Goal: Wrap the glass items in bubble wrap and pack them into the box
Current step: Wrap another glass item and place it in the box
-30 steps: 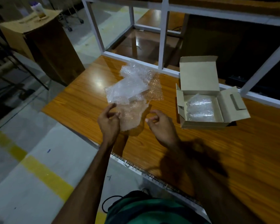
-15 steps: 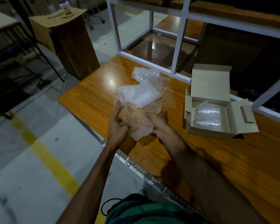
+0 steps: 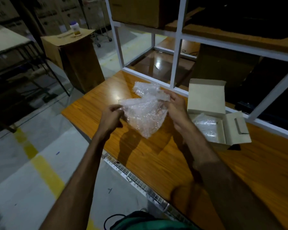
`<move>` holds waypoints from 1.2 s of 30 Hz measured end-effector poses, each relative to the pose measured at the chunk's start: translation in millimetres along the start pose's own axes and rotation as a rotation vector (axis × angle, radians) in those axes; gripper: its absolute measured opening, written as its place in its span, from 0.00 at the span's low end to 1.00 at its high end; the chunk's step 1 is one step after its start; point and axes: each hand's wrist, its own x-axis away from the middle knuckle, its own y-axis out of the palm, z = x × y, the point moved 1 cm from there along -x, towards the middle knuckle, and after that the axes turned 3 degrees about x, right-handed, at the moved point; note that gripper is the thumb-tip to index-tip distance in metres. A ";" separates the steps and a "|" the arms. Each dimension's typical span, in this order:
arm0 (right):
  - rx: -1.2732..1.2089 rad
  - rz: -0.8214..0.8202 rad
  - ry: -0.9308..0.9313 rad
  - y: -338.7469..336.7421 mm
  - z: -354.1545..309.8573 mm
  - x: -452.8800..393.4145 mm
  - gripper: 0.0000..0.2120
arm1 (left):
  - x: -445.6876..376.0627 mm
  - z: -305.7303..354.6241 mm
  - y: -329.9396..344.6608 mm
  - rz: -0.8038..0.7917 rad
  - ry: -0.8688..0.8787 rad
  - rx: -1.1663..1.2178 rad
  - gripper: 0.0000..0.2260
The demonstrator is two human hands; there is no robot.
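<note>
Both forearms reach forward from the near edge of the wooden table (image 3: 239, 171), with the hands raised above its top. The left hand (image 3: 111, 116) has its fingers curled, and thumb and fingertips pinch the left edge of a sheet of bubble wrap (image 3: 145, 117). The right hand (image 3: 176, 108) is held a little farther and higher, its fingers pinching the sheet's upper right corner. The sheet is stretched between the two hands and hangs down to a loose point near the tabletop; whether that tip touches the wood cannot be told. A shadow of the sheet and arms lies on the wood below.

Behind the held sheet, farther on the table, lies another crumpled piece of bubble wrap (image 3: 145, 87), partly hidden by the one in hand. To the right stands a small cardboard box (image 3: 223, 130) with its lid up and side flap open; a bubble-wrapped bundle (image 3: 206, 128) lies inside it, partly hidden by the right wrist.

A white metal frame (image 3: 176, 55) runs along the far edge of the table. On the floor to the left stands a tall brown carton (image 3: 76, 60) with a small bottle (image 3: 74, 29) on top, and a yellow line (image 3: 40, 163) crosses the floor.
</note>
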 end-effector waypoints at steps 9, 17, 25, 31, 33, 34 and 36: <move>0.210 -0.237 -0.082 -78.9 -48.9 4.0 0.13 | 25.0 12.7 34.1 -0.484 -0.326 -0.395 0.25; -0.209 -0.502 0.077 -125.6 -38.2 14.4 0.12 | -10.8 10.7 96.2 -0.290 0.192 -0.442 0.53; -0.141 -0.423 0.081 -162.1 -31.3 27.3 0.08 | -27.3 31.0 153.7 -0.322 0.322 -0.436 0.47; 0.114 -0.262 0.071 -189.8 -13.6 31.1 0.08 | -31.0 48.9 174.0 -0.593 0.270 -0.406 0.12; 0.387 -0.201 0.046 -204.0 -9.3 29.6 0.14 | -28.5 45.0 174.1 -0.622 0.213 -0.352 0.06; 0.513 -0.168 0.037 -212.0 -8.4 28.5 0.14 | -27.0 44.2 173.4 -0.616 0.179 -0.307 0.06; 0.660 -0.146 0.016 -224.8 -6.4 28.2 0.13 | -27.0 45.4 167.9 -0.584 0.152 -0.268 0.07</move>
